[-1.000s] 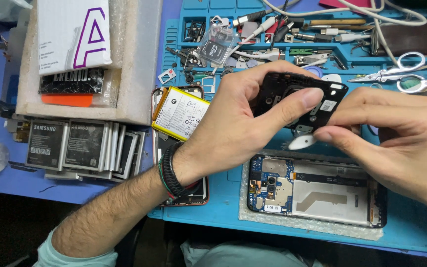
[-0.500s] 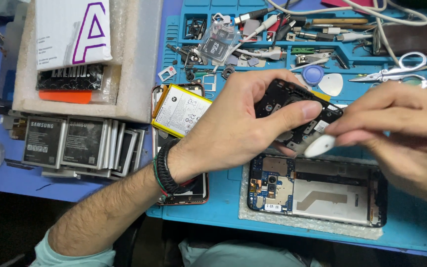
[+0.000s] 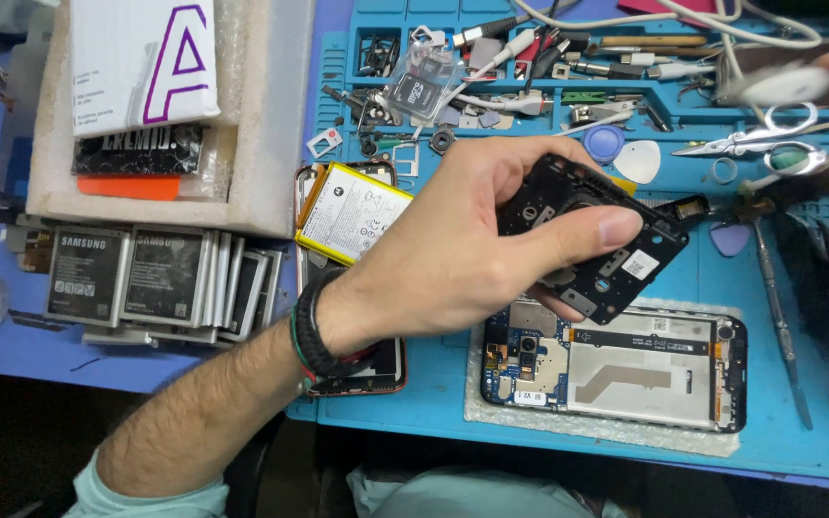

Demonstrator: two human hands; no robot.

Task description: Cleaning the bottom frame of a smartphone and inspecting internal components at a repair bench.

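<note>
Black cover plate [image 3: 595,235] (tilted) between left hand [image 3: 453,259] fingers

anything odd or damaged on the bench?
Opened phone lies back-off on the blue mat, boards bare. Left hand holds its black inner cover above. Loose yellow-edged battery sits askew over another phone.

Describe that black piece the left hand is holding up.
The black piece is a flat, dark, plastic-looking phone part with cut-outs, small metal patches and a white sticker. The left hand pinches it, thumb on top, fingers beneath, tilted above the blue mat, over the opened phone, without touching it.
</note>
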